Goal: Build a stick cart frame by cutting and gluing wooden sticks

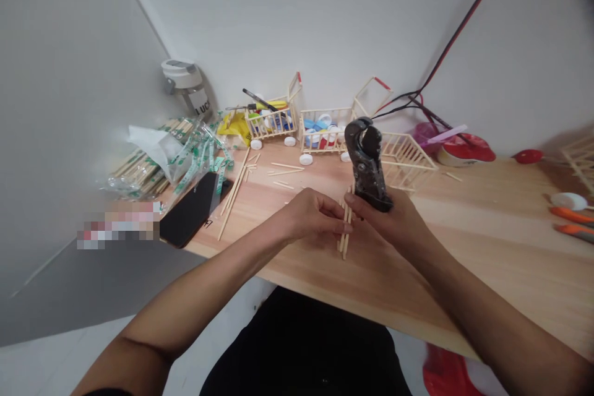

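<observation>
Over the middle of the wooden table, my left hand (315, 216) pinches a few thin wooden sticks (344, 241) between thumb and fingers. They stand close together, slanting slightly, their lower ends near the tabletop. Close on the right, my right hand (390, 216) is closed around a black hand cutter (366, 167) with a hooked jaw pointing up and away. The right thumb or fingertip also touches the upper part of the sticks. Most of the right fingers are hidden behind the cutter and hand. Behind the cutter lies a stick-built basket frame (413, 158), partly covered.
Two small stick carts (273, 120) with white wheels hold coloured bottle caps. Loose sticks (236, 192), a phone (192, 210) and bagged chopsticks (153, 161) lie to the left, near a lidded cup (188, 86). Orange-handled pliers (573, 216) and a red container (466, 150) are on the right.
</observation>
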A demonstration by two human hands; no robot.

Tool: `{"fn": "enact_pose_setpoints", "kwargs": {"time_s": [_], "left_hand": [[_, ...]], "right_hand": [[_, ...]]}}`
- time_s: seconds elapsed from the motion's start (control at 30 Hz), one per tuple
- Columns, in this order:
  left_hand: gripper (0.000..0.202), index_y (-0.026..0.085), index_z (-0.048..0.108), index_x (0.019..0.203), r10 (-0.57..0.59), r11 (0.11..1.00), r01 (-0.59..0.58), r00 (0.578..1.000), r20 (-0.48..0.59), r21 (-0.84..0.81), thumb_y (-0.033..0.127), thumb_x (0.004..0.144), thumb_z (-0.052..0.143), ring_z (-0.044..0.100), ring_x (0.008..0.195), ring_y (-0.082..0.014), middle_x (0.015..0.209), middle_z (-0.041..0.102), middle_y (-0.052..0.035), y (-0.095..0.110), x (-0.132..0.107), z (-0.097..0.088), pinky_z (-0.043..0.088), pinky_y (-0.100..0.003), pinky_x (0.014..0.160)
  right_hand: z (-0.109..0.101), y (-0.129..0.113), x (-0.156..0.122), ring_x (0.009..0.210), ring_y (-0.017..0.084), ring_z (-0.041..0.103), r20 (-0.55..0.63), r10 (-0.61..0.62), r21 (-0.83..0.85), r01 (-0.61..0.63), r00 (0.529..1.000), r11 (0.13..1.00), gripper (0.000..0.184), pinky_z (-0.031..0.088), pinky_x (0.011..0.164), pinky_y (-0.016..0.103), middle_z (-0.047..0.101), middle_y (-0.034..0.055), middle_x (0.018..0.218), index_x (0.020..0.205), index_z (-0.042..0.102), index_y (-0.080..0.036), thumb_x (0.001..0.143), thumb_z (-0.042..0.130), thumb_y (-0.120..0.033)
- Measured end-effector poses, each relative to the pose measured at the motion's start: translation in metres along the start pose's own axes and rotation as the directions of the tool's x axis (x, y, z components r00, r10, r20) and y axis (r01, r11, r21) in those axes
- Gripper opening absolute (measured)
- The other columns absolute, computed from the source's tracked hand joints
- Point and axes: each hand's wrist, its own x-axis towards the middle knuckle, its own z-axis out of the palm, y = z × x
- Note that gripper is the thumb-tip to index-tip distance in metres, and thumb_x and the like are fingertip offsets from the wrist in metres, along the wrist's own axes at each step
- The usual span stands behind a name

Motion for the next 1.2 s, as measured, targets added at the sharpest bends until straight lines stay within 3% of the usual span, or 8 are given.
{"fn": "enact_pose_setpoints", "kwargs": {"time_s": [0.27, 0.4, 0.47, 0.53, 0.77, 0.97, 1.07, 1.2], "left_hand": [[0.025, 0.013, 0.076, 0.088, -0.015, 0.993, 0.022, 0.998, 0.063, -0.118, 0.022, 0.066, 0.084, 0.069, 0.075, -0.0123, 0.083, 0.076, -0.0055, -0.010, -0.015, 0.001, 0.052, -0.024, 0.075], [0.024, 0.014, 0.075, 0.088, 0.077, 0.997, -0.077, 0.991, -0.109, 0.008, 0.021, 0.067, 0.084, 0.070, 0.079, -0.0147, 0.083, 0.076, -0.0049, -0.017, -0.028, 0.010, 0.053, -0.026, 0.077], [0.015, 0.016, 0.076, 0.083, 0.208, 0.964, -0.160, 0.952, -0.226, 0.212, 0.021, 0.071, 0.082, 0.070, 0.079, -0.0144, 0.083, 0.076, -0.0035, -0.019, -0.032, 0.016, 0.051, -0.024, 0.075], [0.008, 0.019, 0.077, 0.080, 0.347, 0.891, -0.227, 0.899, -0.267, 0.392, 0.021, 0.074, 0.081, 0.069, 0.078, -0.0138, 0.082, 0.077, -0.0014, -0.020, -0.034, 0.020, 0.049, -0.022, 0.073], [0.012, 0.021, 0.077, 0.086, 0.601, 0.659, -0.364, 0.781, -0.169, 0.658, 0.032, 0.086, 0.072, 0.069, 0.072, -0.0121, 0.081, 0.077, 0.0000, -0.030, -0.035, 0.020, 0.049, -0.021, 0.070], [0.022, 0.021, 0.073, 0.083, 0.716, 0.466, -0.386, 0.693, -0.083, 0.796, 0.034, 0.095, 0.060, 0.067, 0.073, -0.0133, 0.078, 0.076, 0.0003, -0.038, -0.036, 0.023, 0.048, -0.025, 0.075], [0.020, 0.019, 0.071, 0.082, 0.751, 0.415, -0.406, 0.658, -0.055, 0.814, 0.030, 0.095, 0.060, 0.066, 0.071, -0.0129, 0.075, 0.075, 0.0006, -0.040, -0.036, 0.024, 0.047, -0.026, 0.075], [0.020, 0.019, 0.070, 0.081, 0.747, 0.415, -0.390, 0.662, -0.063, 0.822, 0.028, 0.095, 0.059, 0.065, 0.071, -0.0128, 0.073, 0.074, 0.0006, -0.042, -0.035, 0.023, 0.047, -0.026, 0.076]], "right_hand": [[-0.005, 0.006, 0.003, 0.048, 0.011, 0.047, 0.008, 0.200, 0.136, -0.200, 0.980, 0.970, 0.043, 0.033, 0.041, 0.025, 0.057, 0.0009, 0.055, 0.059, 0.057, -0.019, 0.076, 0.071, -0.055], [-0.004, 0.013, 0.006, 0.054, 0.012, 0.052, 0.013, 0.217, 0.328, -0.209, 0.976, 0.921, 0.037, 0.043, 0.050, 0.026, 0.057, -0.0009, 0.058, 0.065, 0.059, -0.019, 0.076, 0.075, -0.050], [-0.003, 0.015, 0.007, 0.055, 0.012, 0.052, 0.038, 0.203, 0.404, -0.200, 0.979, 0.893, 0.035, 0.046, 0.053, 0.027, 0.056, -0.0015, 0.059, 0.067, 0.058, -0.020, 0.076, 0.076, -0.049], [-0.001, 0.015, 0.007, 0.055, 0.013, 0.053, 0.048, 0.191, 0.455, -0.192, 0.980, 0.870, 0.036, 0.047, 0.053, 0.027, 0.055, -0.0019, 0.059, 0.067, 0.057, -0.020, 0.075, 0.077, -0.049], [0.000, 0.011, 0.006, 0.057, 0.012, 0.052, 0.022, 0.192, 0.502, -0.177, 0.981, 0.846, 0.035, 0.050, 0.053, 0.027, 0.054, -0.0023, 0.061, 0.070, 0.056, -0.021, 0.073, 0.078, -0.048], [-0.001, 0.019, 0.006, 0.060, 0.013, 0.055, 0.029, 0.158, 0.430, -0.155, 0.987, 0.889, 0.036, 0.049, 0.054, 0.027, 0.057, -0.0003, 0.064, 0.070, 0.058, -0.020, 0.078, 0.074, -0.051], [-0.003, 0.019, 0.004, 0.056, 0.012, 0.053, 0.009, 0.186, 0.357, -0.176, 0.983, 0.917, 0.039, 0.041, 0.044, 0.023, 0.059, 0.0001, 0.063, 0.069, 0.059, -0.019, 0.079, 0.072, -0.055], [-0.004, 0.011, 0.002, 0.050, 0.011, 0.049, -0.041, 0.172, 0.261, -0.156, 0.984, 0.953, 0.042, 0.030, 0.036, 0.022, 0.058, 0.0007, 0.061, 0.066, 0.060, -0.018, 0.081, 0.069, -0.057]]}}
